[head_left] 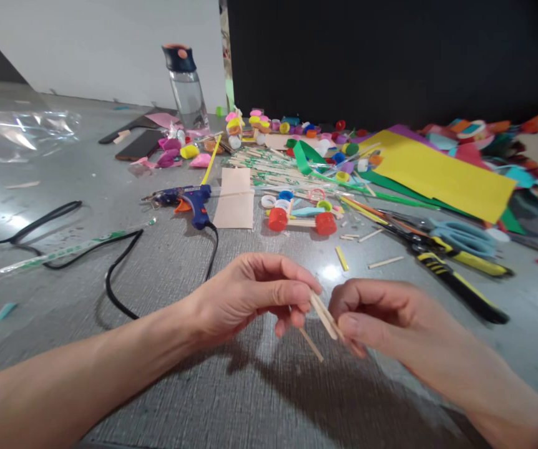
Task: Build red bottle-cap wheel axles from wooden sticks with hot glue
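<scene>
Over the near part of the table, my left hand [269, 290] pinches the upper ends of several thin wooden sticks [324, 318]. Another thin stick [312, 345] hangs down from under the same fingers. My right hand [381, 318] closes thumb and fingers on the lower right side of the sticks, and its fingertips hide part of them. Beyond the hands lies a small assembly of wooden sticks with red bottle caps [277, 219] at its ends. Cut stick pieces [386, 262] and a short yellow piece [341, 258] lie nearby.
A blue glue gun [198, 202] with a black cord [110, 280] lies at left. Black-and-yellow pliers [442, 274] and blue-handled scissors [465, 237] lie at right. Farther back are a water bottle [187, 93], wrapped sticks [269, 163], coloured caps and yellow sheets [437, 168].
</scene>
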The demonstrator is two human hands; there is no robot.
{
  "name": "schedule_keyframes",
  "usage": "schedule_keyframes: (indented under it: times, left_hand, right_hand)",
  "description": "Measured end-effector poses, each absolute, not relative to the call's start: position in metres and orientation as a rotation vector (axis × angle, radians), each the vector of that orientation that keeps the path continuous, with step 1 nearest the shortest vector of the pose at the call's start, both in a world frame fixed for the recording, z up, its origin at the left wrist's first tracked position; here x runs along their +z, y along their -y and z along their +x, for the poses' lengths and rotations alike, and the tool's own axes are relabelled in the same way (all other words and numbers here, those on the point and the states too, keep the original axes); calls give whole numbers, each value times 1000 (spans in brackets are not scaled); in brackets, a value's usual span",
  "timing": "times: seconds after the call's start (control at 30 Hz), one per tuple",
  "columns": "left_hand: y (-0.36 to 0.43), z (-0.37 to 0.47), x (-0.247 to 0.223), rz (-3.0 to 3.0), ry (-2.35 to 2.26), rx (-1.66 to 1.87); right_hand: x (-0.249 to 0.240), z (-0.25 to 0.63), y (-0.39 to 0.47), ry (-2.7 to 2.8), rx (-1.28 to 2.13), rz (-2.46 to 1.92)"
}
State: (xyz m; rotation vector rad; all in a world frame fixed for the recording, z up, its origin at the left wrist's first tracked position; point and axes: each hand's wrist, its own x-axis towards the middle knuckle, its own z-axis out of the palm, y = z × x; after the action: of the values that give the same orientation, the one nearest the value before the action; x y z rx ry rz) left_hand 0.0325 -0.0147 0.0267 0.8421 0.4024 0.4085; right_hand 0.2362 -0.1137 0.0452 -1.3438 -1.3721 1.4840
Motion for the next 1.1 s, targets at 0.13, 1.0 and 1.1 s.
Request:
schedule_keyframes:
  times: [0.13, 1.0, 1.1]
  left_hand:
    - [14, 33, 29, 838, -407, 475]
    - [19, 33, 28, 985, -403, 598]
    - [19, 33, 30, 991, -407, 596]
  right_hand:
    - [42, 237, 116, 1382, 1476, -1228]
    - [33, 227, 130, 2111, -80, -1305]
    - [33, 227, 131, 2131, -143, -1317]
